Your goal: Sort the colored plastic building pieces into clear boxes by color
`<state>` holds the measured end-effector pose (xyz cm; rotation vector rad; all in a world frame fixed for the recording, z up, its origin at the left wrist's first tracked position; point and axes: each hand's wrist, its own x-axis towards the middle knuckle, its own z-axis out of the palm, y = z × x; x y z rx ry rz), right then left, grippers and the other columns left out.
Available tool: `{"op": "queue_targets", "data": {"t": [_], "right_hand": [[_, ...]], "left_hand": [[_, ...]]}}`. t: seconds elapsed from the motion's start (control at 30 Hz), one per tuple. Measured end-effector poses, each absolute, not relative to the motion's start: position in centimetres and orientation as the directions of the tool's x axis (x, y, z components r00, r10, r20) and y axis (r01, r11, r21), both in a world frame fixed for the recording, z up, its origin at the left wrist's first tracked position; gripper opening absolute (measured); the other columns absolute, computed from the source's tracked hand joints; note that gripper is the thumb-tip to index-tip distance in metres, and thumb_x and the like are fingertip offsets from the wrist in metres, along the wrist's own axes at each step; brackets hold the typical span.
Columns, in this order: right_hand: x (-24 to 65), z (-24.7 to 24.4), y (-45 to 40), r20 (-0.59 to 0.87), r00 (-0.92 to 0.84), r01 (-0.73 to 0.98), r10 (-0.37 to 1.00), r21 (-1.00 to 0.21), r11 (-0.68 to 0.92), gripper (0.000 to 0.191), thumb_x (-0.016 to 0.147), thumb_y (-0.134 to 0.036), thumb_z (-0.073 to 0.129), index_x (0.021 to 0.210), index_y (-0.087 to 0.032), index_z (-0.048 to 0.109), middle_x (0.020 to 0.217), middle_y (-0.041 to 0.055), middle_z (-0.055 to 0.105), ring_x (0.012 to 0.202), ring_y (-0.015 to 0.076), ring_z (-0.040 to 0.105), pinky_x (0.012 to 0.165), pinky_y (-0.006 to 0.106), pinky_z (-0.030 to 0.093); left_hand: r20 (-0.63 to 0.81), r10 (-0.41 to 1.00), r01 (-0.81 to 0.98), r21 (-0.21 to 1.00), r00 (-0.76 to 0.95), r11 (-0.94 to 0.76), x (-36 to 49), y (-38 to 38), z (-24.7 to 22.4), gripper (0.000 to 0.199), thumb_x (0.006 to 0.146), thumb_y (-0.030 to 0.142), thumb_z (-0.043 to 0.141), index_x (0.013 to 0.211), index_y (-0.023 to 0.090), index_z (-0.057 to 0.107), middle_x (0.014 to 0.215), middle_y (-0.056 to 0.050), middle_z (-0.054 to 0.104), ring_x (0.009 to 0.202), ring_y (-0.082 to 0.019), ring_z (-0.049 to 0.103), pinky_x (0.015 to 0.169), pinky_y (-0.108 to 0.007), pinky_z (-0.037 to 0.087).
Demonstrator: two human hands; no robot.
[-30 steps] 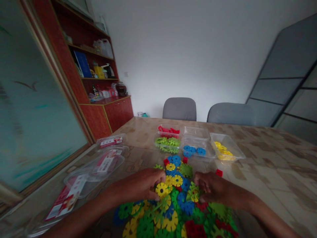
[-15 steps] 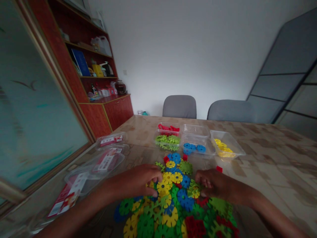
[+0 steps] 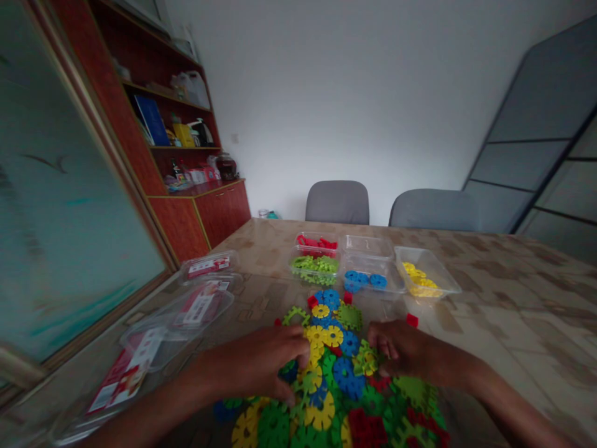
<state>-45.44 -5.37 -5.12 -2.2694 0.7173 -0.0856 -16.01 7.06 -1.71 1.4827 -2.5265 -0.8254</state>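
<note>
A mixed pile of flat notched plastic pieces in yellow, green, blue and red covers the near middle of the table. My left hand reaches over the pile's left side, thumb and fingers apart, with nothing visibly gripped. On the pile's right side, my right hand is closed on a cluster of light green pieces. Light green pieces lie beyond my left hand. Just past my right hand is a red piece.
Behind the pile stand clear boxes holding red pieces, green pieces, blue discs and yellow pieces. Clear lids with labels lie at the left. Two grey chairs stand beyond the table.
My left hand has shifted down toward me and its thumb and fingers have spread wider. More of the light green piece beyond it shows. My right hand has hardly moved.
</note>
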Motion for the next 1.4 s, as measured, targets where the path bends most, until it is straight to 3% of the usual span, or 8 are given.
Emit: {"op": "queue_targets", "data": {"t": [0.57,0.7,0.8,1.0,1.13,1.4], "right_hand": [[-45.1,-4.3,-5.0,-0.11,0.877,-0.414,-0.468,-0.667,-0.619,0.009,0.084,-0.024,0.051,0.079,-0.016,0.048,0.076,0.003,0.054,0.07,0.0167,0.052,0.06,0.027,0.037],[-45.1,-4.2,-5.0,-0.148,0.86,-0.443,-0.488,-0.693,-0.569,0.009,0.08,-0.023,0.056,0.079,-0.016,0.05,0.075,0.0019,0.054,0.069,0.0155,0.051,0.058,0.025,0.036],[-45.1,-4.6,-5.1,-0.183,0.842,-0.472,-0.507,-0.705,-0.529,0.013,0.073,-0.02,0.063,0.082,-0.015,0.054,0.075,0.0015,0.056,0.069,0.0157,0.052,0.057,0.024,0.036],[-45.1,-4.5,-5.1,-0.142,0.859,-0.433,-0.492,-0.714,-0.55,0.01,0.079,-0.024,0.059,0.083,-0.016,0.053,0.074,0.0011,0.054,0.069,0.0157,0.052,0.058,0.024,0.037],[-45.3,-4.2,-5.3,-0.119,0.869,-0.416,-0.48,-0.7,-0.58,0.009,0.084,-0.025,0.055,0.083,-0.016,0.054,0.075,0.0017,0.055,0.07,0.0159,0.052,0.061,0.025,0.039],[-45.6,-4.6,-5.5,-0.165,0.843,-0.472,-0.513,-0.685,-0.556,0.017,0.076,-0.019,0.064,0.092,-0.015,0.061,0.078,0.0018,0.058,0.071,0.0163,0.055,0.059,0.024,0.039]], "left_hand": [[-0.209,-0.827,-0.784,0.5,-0.522,0.368,-16.9,7.5,-0.5,0.02,0.084,0.023,0.073,0.098,0.02,0.057,0.103,-0.002,0.059,0.097,-0.021,0.057,0.077,-0.027,0.038],[-0.199,-0.813,-0.774,0.492,-0.547,0.4,-16.7,7.5,-1.2,0.035,0.078,0.032,0.078,0.104,0.022,0.056,0.106,-0.002,0.059,0.096,-0.023,0.057,0.073,-0.027,0.039],[-0.184,-0.822,-0.778,0.481,-0.54,0.403,-16.5,7.5,-2.1,0.039,0.074,0.029,0.08,0.102,0.022,0.054,0.107,-0.001,0.059,0.093,-0.021,0.057,0.069,-0.026,0.037],[-0.183,-0.838,-0.784,0.496,-0.514,0.373,-16.9,7.5,-1.5,0.027,0.078,0.016,0.076,0.09,0.019,0.053,0.094,0.002,0.058,0.088,-0.017,0.055,0.069,-0.024,0.033],[-0.186,-0.872,-0.806,0.504,-0.452,0.31,-17.1,7.3,-1.1,0.018,0.082,0.012,0.067,0.084,0.019,0.05,0.083,0.004,0.055,0.077,-0.014,0.052,0.061,-0.023,0.029],[-0.044,-0.919,-0.82,0.47,-0.392,0.328,-16.4,6.5,-2.3,0.009,0.087,0.02,0.061,0.092,0.021,0.053,0.086,0.003,0.056,0.081,-0.016,0.053,0.067,-0.024,0.03]]}}
